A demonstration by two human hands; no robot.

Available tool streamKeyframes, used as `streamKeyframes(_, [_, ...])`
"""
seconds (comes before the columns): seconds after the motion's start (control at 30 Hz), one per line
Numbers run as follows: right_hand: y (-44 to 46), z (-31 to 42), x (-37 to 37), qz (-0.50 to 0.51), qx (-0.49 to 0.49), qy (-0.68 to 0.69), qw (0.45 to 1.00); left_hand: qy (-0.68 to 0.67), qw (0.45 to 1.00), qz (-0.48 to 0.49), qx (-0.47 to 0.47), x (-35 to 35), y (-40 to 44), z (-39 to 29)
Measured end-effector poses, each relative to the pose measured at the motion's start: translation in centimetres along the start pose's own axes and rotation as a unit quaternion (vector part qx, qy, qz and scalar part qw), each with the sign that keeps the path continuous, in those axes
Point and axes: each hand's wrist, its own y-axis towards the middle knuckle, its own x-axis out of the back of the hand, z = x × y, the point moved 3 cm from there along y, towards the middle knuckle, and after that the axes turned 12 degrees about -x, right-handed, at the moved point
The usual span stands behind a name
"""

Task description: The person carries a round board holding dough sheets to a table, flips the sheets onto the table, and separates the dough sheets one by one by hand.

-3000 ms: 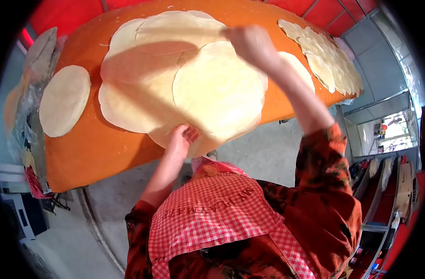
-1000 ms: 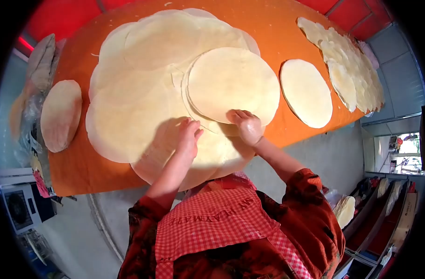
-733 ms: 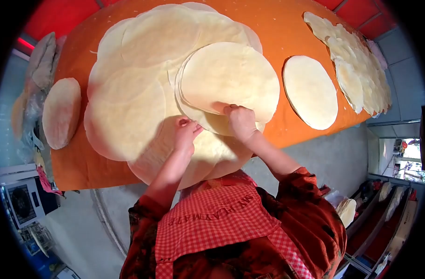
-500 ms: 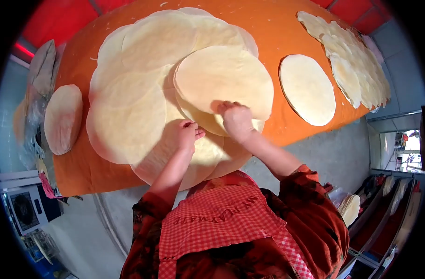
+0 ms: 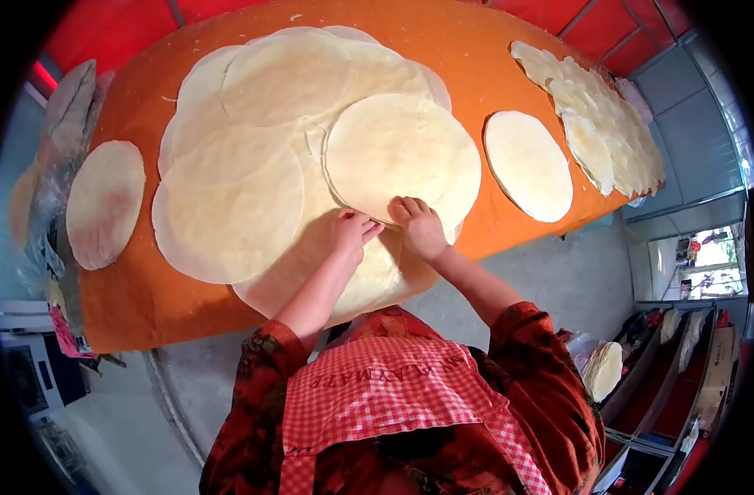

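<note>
**Orange desk bears a wide spread of pale rounds**

The spread overlaps like petals across the desk's middle. Toward the right end I see a ragged layered pile. The top round lies on the spread's right part, with a separate round near it. The right hand curls its fingers at the top round's near edge; the left hand, fingers bent, meets that edge too. Whether either grips, I cannot tell.

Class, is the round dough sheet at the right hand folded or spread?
Spread: the round dough sheet shows a nearly full outline, no fold visible; the right hand covers part of its near edge.
</note>
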Motion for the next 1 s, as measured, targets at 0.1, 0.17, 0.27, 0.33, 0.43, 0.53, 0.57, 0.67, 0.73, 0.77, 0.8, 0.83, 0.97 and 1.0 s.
streamKeyframes(0.1, [-0.8,0.4,1.5,0.02,-0.014,0.064,0.998,-0.066,0.997,0.044,0.008,0.3,1.1,0.9])
streamKeyframes(0.17, [-0.7,0.1,1.0,0.013,-0.007,0.045,0.999,-0.103,0.991,0.088,0.017,0.2,1.5,1.0])
streamKeyframes(0.27, [0.8,-0.8,0.9,-0.004,-0.048,0.077,0.996,-0.157,0.982,0.103,0.03,-0.9,-0.5,-1.5])
streamKeyframes(0.33, [3.2,-2.0,1.2,0.082,-0.128,0.083,0.985,-0.154,0.983,0.1,0.029,-0.8,-1.3,-3.0])
streamKeyframes(0.43, [10.6,-4.5,4.3,0.172,-0.076,-0.004,0.982,-0.136,0.982,0.128,0.004,2.0,0.9,-2.8])
streamKeyframes(0.53, [24.2,-8.6,10.5,0.097,-0.136,0.007,0.986,-0.098,0.989,0.085,-0.067,3.6,3.8,-7.7])
streamKeyframes(0.57, [27.4,-5.5,16.1,0.066,-0.086,-0.066,0.992,-0.093,0.987,0.078,-0.104,4.0,5.1,-9.8])
streamKeyframes(0.67, [34.5,0.2,26.6,-0.063,-0.02,-0.179,0.982,-0.137,0.977,0.054,-0.152,5.2,8.2,-15.3])
streamKeyframes(0.73, [35.3,4.7,29.2,-0.131,0.03,-0.157,0.979,-0.16,0.975,0.018,-0.151,6.0,10.5,-17.3])
streamKeyframes(0.77, [34.9,6.7,29.1,-0.163,0.043,-0.144,0.975,-0.171,0.974,-0.002,-0.149,6.5,11.8,-18.0])
streamKeyframes(0.8, [34.4,8.7,28.3,-0.193,0.059,-0.131,0.971,-0.184,0.973,-0.008,-0.14,6.9,13.1,-18.4])
streamKeyframes(0.83, [34.3,10.5,26.0,-0.185,0.039,-0.207,0.96,-0.197,0.971,-0.022,-0.132,7.1,14.3,-18.5])
streamKeyframes(0.97, [35.6,11.5,7.5,-0.268,0.195,0.105,0.938,-0.217,0.969,-0.046,-0.105,8.7,17.9,-18.6])
streamKeyframes(1.0, [36.3,11.0,1.2,-0.233,0.179,0.125,0.948,-0.206,0.971,-0.05,-0.113,8.4,17.6,-18.7])
